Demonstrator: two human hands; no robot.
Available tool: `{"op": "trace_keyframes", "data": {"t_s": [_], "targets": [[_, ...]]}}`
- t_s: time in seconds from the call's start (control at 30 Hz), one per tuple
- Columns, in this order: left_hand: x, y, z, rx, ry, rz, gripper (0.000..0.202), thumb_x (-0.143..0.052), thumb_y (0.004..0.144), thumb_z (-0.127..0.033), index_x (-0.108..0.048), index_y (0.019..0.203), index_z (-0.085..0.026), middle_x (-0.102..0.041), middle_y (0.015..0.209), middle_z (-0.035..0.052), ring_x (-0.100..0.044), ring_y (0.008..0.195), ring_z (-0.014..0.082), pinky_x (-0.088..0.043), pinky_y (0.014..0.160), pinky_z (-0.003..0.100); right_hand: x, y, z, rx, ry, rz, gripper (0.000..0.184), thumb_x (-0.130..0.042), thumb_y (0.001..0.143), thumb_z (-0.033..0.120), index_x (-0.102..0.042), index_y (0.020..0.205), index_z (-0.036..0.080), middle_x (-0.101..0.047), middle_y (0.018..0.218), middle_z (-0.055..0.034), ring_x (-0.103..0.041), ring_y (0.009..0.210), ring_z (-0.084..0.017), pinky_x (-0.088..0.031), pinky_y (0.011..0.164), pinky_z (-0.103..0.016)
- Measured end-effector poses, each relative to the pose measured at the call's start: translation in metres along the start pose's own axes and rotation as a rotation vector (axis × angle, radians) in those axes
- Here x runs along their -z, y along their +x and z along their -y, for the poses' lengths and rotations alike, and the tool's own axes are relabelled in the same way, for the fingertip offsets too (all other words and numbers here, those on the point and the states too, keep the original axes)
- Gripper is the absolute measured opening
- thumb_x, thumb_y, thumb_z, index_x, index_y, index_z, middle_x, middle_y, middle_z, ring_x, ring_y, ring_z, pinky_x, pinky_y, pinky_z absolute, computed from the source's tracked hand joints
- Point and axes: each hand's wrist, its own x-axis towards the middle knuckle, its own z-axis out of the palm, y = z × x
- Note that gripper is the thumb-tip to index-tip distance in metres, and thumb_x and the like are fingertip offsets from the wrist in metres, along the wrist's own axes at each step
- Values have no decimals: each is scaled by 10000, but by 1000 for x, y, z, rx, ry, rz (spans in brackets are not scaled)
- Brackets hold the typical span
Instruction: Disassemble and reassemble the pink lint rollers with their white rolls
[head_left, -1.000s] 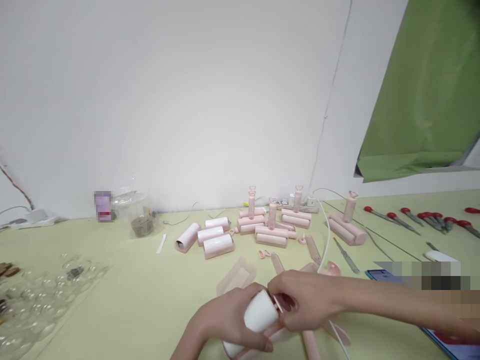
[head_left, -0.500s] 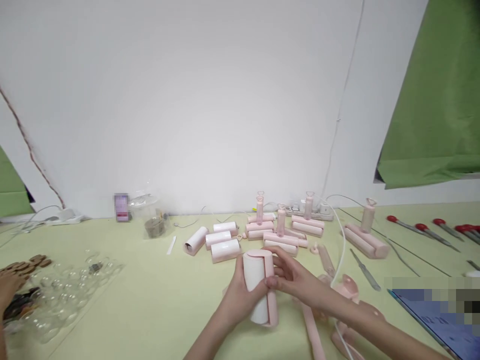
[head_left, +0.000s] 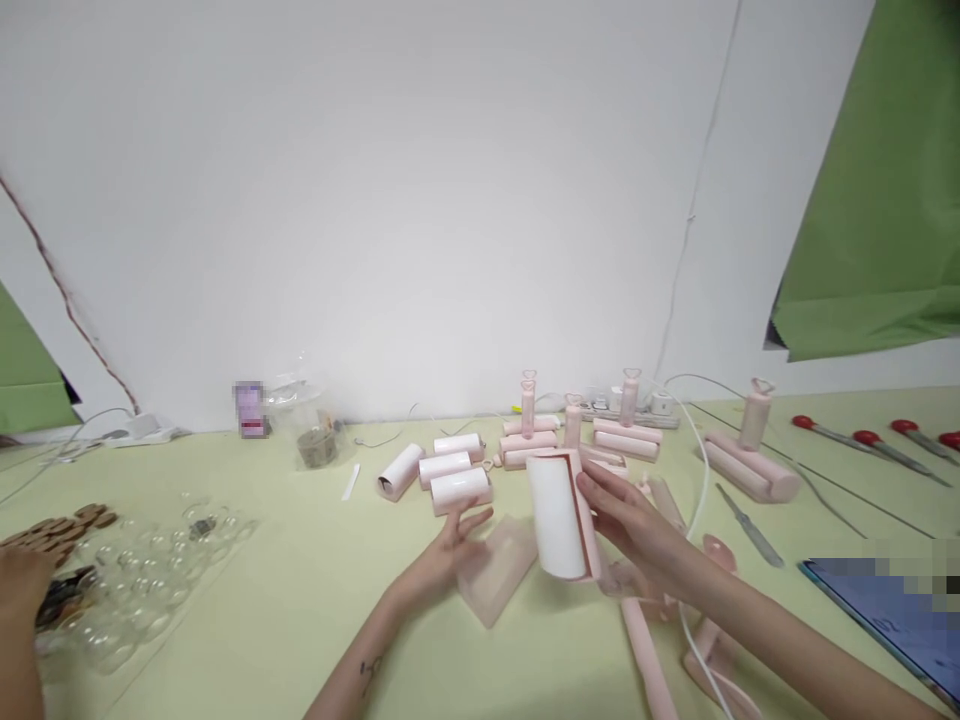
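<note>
My right hand [head_left: 626, 510] grips a lint roller [head_left: 559, 515] by its pink casing, holding it tilted above the table with its white roll facing me. My left hand [head_left: 450, 550] has let go and is open, fingers spread, just in front of the nearest white roll [head_left: 461, 490]; whether it touches the roll I cannot tell. Between my hands lies a translucent pink flat cover [head_left: 499, 575]. Two more white rolls and one darker-ended roll [head_left: 401, 472] lie behind my left hand. Under my right forearm are loose pink plastic parts [head_left: 645, 655], partly covered.
Pink lint rollers with upright heart-topped handles [head_left: 754, 420] stand along the back. A knife [head_left: 750, 525], red-ended tools [head_left: 885, 450] and a tablet-like device [head_left: 885, 620] lie right, with a white cable [head_left: 703, 480]. Another person's hand [head_left: 26, 600] is by bubble wrap [head_left: 142, 580] at left.
My left hand has released the lint roller and moved left toward the white rolls, opening its fingers. My right hand has lifted and tilted the lint roller, and the translucent pink cover now shows.
</note>
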Motion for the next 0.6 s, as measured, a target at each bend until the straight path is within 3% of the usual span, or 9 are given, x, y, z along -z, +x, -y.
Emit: {"op": "trace_keyframes", "data": {"t_s": [0.07,0.13,0.2,0.27,0.4,0.5,0.6], "targets": [[0,-2,14,-21,-14,6,734,-611,709,-350,-177,1294,-262,-283,1368,118,-530,865,118,-391,822,283,0,0,-2,7,-33,6,466,-537,772,462,-480,1196,279,-508,1230,-55,-508,1055,-238,-440,848,-349],[-4,-4,19,-21,10,18,766,-633,684,-330,-173,1294,-280,-303,1333,120,-497,624,51,-433,612,231,0,0,-4,22,-50,2,464,-550,763,456,-491,1187,279,-497,1244,-52,-491,1073,-245,-426,862,-358],[-8,-5,18,31,-13,39,711,-573,715,-352,-164,1294,-297,-334,1253,103,-459,547,43,-391,429,198,1,0,-5,23,-51,-5,452,-553,759,458,-507,1172,279,-513,1227,-49,-487,1074,-251,-406,881,-370],[-11,-6,15,114,-64,50,605,-484,751,-362,-205,1284,-297,-361,1121,73,-473,574,69,-361,357,183,3,-1,-6,-2,-55,0,451,-557,753,464,-522,1157,269,-545,1183,-52,-495,1060,-261,-388,893,-388],[-6,-9,13,156,77,122,505,-577,697,-326,-425,1173,-250,-387,864,-8,-398,499,29,-286,364,154,4,-2,-3,-54,-119,28,486,-574,739,461,-496,1168,245,-568,1122,-60,-499,1043,-260,-394,876,-379],[2,-12,12,110,198,184,809,-751,528,-271,-356,1234,-289,-424,898,-26,-366,524,19,-305,450,159,-3,-1,-2,-44,-189,2,517,-543,749,485,-429,1191,243,-575,1060,-64,-544,941,-242,-446,768,-350],[4,-15,11,57,247,208,1025,-817,379,-233,-307,1265,-308,-448,1039,4,-400,602,43,-350,544,183,-14,-1,-4,23,-320,61,434,-506,773,488,-481,1105,210,-571,1017,-70,-548,882,-225,-447,717,-323]]}}
